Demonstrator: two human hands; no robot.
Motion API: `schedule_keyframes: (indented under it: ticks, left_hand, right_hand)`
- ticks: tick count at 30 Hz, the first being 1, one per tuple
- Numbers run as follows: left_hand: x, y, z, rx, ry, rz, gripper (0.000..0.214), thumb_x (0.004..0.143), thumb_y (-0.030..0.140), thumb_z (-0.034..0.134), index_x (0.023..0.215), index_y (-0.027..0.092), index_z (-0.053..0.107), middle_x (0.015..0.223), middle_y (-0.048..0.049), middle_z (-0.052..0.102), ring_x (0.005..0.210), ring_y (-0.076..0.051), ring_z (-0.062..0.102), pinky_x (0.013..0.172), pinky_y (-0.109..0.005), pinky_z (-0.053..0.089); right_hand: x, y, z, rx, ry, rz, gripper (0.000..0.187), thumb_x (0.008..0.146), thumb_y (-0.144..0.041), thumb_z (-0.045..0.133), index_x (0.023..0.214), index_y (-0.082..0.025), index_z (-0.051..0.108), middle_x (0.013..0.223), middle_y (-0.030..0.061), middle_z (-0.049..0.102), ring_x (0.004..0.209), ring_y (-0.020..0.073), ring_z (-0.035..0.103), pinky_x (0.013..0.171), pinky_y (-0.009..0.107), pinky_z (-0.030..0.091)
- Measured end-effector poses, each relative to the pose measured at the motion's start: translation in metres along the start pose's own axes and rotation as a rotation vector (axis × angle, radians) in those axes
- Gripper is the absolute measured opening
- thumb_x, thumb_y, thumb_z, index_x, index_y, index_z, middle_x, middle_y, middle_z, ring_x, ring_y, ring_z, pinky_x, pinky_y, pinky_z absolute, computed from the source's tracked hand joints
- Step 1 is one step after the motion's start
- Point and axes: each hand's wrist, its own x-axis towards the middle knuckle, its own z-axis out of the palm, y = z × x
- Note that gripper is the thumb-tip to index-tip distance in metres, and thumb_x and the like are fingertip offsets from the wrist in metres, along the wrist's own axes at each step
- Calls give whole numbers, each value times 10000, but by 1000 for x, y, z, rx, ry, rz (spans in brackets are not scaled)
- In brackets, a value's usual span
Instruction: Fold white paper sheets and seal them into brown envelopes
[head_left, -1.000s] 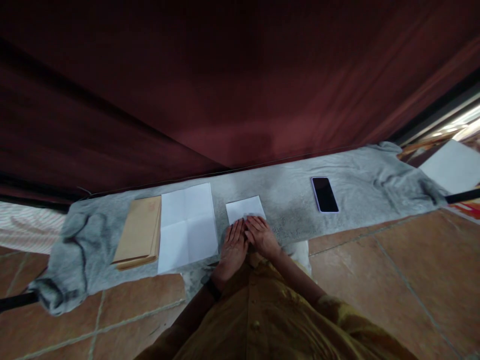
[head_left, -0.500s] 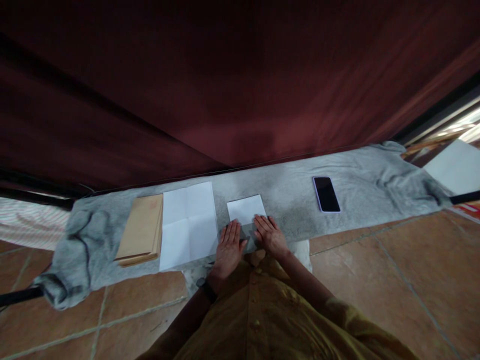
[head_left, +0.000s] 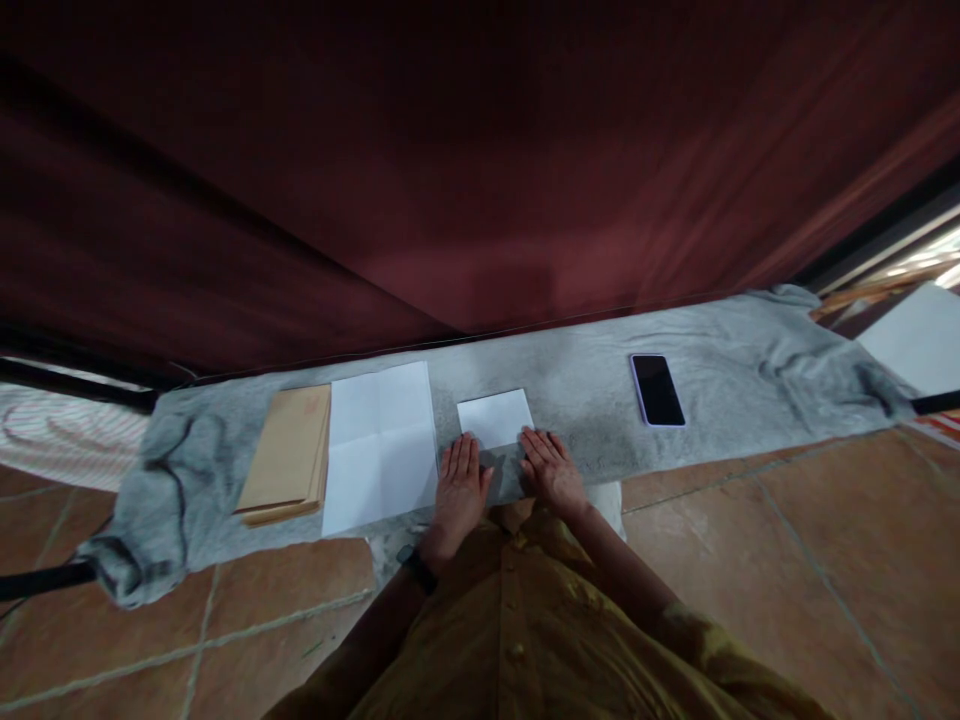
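Note:
A small folded sheet of white paper (head_left: pixel 496 418) lies flat in front of me on a grey cloth (head_left: pixel 577 385). My left hand (head_left: pixel 460 490) rests flat, its fingertips at the paper's near left corner. At the near right corner lie the fingertips of my right hand (head_left: pixel 553 472), palm down with the fingers stretched out. Neither hand grips anything. Left of the folded paper is a larger stack of white sheets (head_left: pixel 381 445) with crease lines across the top one. Beside that stack sits a pile of brown envelopes (head_left: pixel 289 445).
A phone with a purple case (head_left: pixel 658 390) lies to the right on the cloth. Behind the narrow cloth-covered surface hangs a dark red curtain (head_left: pixel 480 200). Tiled floor (head_left: pixel 720 550) shows on the near side. A white sheet-like object (head_left: pixel 919 340) is at the far right.
My right hand has slid slightly right along the near edge of the folded paper, widening the gap between my hands. The whole view has shifted a little.

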Motion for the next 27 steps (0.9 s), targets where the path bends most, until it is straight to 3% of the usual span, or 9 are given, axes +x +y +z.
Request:
schedule_keyframes:
  ticks: [17, 21, 27]
  left_hand:
    - [67, -16, -4, 38, -55, -72, 594, 1015, 327, 374, 1495, -22, 388, 1604, -246, 351, 1529, -322, 275, 1243, -537, 246]
    - [61, -14, -5, 35, -53, -77, 584, 1016, 316, 372, 1504, -4, 384, 1608, -234, 350, 1527, -318, 281, 1243, -543, 243]
    - [25, -5, -6, -4, -42, -14, 537, 1022, 275, 336, 1521, 89, 407, 1613, -163, 379, 1532, -287, 278, 1238, -537, 269]
  right_hand:
    - [0, -1, 1, -9, 4, 17, 471, 1050, -298, 443, 1508, -191, 465, 1534, 90, 507, 1426, 229, 470, 1226, 464, 312]
    - [0, -1, -1, -7, -10, 23, 472, 1052, -297, 429, 1510, -189, 460, 1544, 88, 497, 1436, 226, 456, 1229, 463, 308]
    - [0, -2, -3, -4, -23, 30, 471, 1060, -302, 402, 1509, -173, 463, 1548, 93, 492, 1452, 229, 430, 1232, 463, 304]
